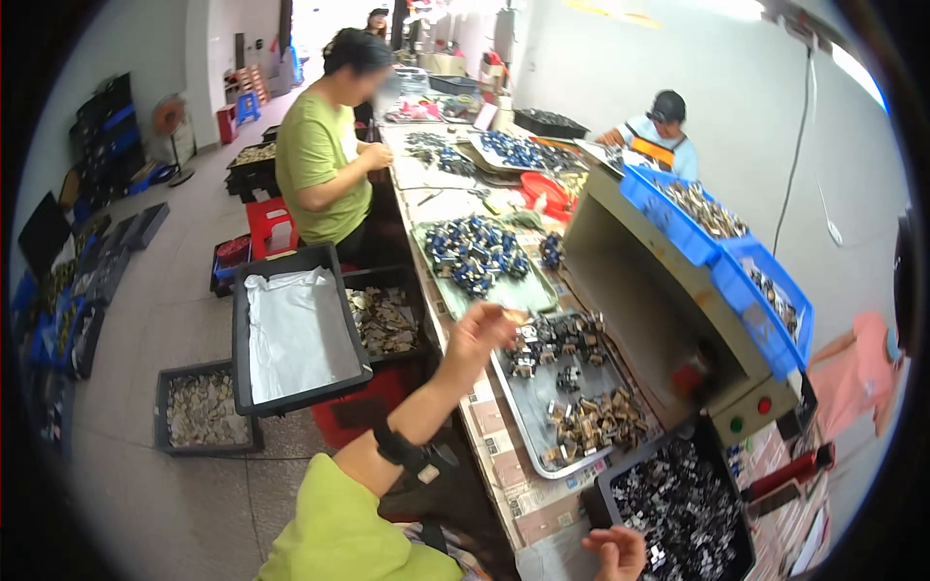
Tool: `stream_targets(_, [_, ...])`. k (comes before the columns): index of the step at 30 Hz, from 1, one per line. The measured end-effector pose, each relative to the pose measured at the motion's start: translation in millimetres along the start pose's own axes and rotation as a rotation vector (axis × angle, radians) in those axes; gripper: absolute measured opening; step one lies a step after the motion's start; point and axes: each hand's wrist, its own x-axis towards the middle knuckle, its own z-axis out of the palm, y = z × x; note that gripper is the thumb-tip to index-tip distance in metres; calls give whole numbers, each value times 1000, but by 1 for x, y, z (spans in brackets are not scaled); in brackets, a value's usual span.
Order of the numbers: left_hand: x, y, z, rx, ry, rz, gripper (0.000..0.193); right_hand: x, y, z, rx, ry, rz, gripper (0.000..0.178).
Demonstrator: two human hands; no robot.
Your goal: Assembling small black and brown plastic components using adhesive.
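Note:
My left hand [477,341] is raised over the left edge of a metal tray [528,426], its fingers pinched together. A small tan tip shows at the fingers, too blurred to name. In the tray lie small dark metal-and-plastic parts [557,339] at the far end and brass-coloured parts [591,421] nearer me. My right hand [617,554] is at the lower edge, beside a black bin [603,484] full of small black and silver parts [678,508]. Its fingers are loosely bent and apart, with nothing visible in them; the lower part of the hand is cut off.
A green tray [441,290] of blue-and-silver parts stands farther along the table. On the right, a beige machine housing [668,281] carries blue bins [765,320]. At left are a paper-lined black crate [300,329] and bins of flat pieces [203,412]. Co-workers [329,145] sit around the table.

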Motion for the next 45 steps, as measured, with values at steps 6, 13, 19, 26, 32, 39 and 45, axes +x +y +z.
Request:
stream_targets(6, [72, 18, -107, -28, 360, 162, 21, -22, 20, 8, -39, -129, 211, 13])
stream_targets(13, [127, 19, -180, -23, 549, 186, 27, -21, 68, 31, -141, -94, 285, 15])
stream_targets(19, [155, 12, -194, -26, 574, 181, 31, -18, 85, 53, -347, 20, 175, 13])
stream_targets(26, [159, 5, -213, -43, 587, 172, 26, -19, 96, 59, -485, 133, 79, 12])
stream_targets(32, [163, -1, -228, -53, 586, 129, 26, -22, 115, 55, -695, 194, -64, 11])
stream_targets(39, [166, -8, -244, -134, 600, 117, 25, -23, 119, 54, -723, 229, -85, 10])
stream_targets(45, [173, -14, -254, -166, 638, 94, 21, -20, 114, 61, -747, 245, -70, 10])
